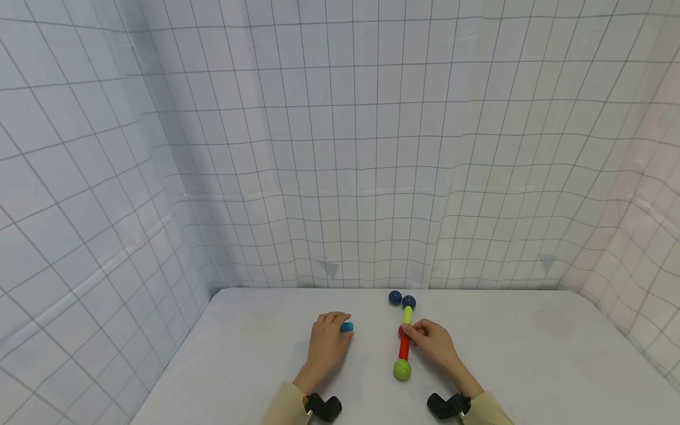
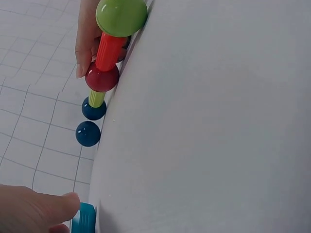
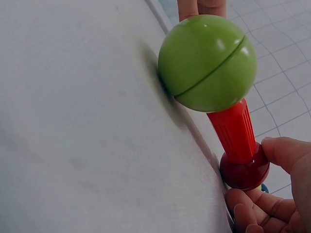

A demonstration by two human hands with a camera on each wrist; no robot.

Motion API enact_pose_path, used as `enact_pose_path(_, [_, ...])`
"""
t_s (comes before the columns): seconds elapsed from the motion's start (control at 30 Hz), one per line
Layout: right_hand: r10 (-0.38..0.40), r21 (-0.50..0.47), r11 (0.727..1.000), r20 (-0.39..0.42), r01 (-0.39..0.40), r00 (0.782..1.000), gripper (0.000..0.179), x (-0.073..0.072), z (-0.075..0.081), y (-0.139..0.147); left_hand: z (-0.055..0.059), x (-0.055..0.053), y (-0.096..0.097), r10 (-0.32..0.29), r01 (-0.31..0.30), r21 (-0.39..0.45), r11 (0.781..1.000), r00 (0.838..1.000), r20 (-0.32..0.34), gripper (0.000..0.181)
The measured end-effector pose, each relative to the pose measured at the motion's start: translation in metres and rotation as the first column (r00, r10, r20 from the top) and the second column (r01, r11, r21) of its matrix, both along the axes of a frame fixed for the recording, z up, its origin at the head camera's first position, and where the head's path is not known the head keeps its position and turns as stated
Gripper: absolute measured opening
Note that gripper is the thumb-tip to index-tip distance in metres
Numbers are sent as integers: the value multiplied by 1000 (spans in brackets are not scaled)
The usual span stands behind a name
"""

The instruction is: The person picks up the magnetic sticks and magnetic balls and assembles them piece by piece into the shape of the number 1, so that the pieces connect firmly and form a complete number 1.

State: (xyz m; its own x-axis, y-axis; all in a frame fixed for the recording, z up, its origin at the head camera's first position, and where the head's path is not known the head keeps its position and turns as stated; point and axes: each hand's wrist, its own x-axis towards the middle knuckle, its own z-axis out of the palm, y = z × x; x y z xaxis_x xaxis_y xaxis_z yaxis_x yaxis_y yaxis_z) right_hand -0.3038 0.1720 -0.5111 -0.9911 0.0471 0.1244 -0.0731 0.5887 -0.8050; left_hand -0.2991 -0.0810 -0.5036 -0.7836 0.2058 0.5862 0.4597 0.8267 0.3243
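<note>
My right hand (image 1: 434, 343) pinches a dark red ball (image 3: 244, 168) between thumb and fingers. That ball sits mid-way in a chain on the table: a red ribbed rod (image 3: 233, 131) links it to a larger green ball (image 3: 207, 63) at the near end. On its far side, a yellow-green rod (image 1: 407, 315) runs to a dark blue ball (image 1: 409, 302). To the left, my left hand (image 1: 326, 342) holds a short teal ribbed rod (image 2: 84, 218), with the thumb against its end. The left fingers mostly hide that rod.
A second dark blue ball (image 1: 395, 297) lies loose just left of the chain's far end. All of this rests on a white table (image 1: 520, 354). A white curtain with a dark grid (image 1: 350, 147) hangs behind the table and along both sides.
</note>
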Motion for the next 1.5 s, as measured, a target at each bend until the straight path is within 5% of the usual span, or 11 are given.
enact_pose_path(0.73, [11, -10, 1000, -2, -11, 1000, 28, 2, 4, -3, 3, 3, 2, 33, -24, -87, 996, 994, 104, 18])
enact_pose_path(1.2, [16, 5, 1000, 11, -16, 1000, 30, 0, 4, -1, 8, 21, 13, -25, 41, -116, 992, 990, 136, 16])
enact_pose_path(1.5, [15, 10, 1000, 29, -16, 999, 29, 1, 7, -1, 14, 35, 27, -14, 47, -118, 992, 965, 263, 13])
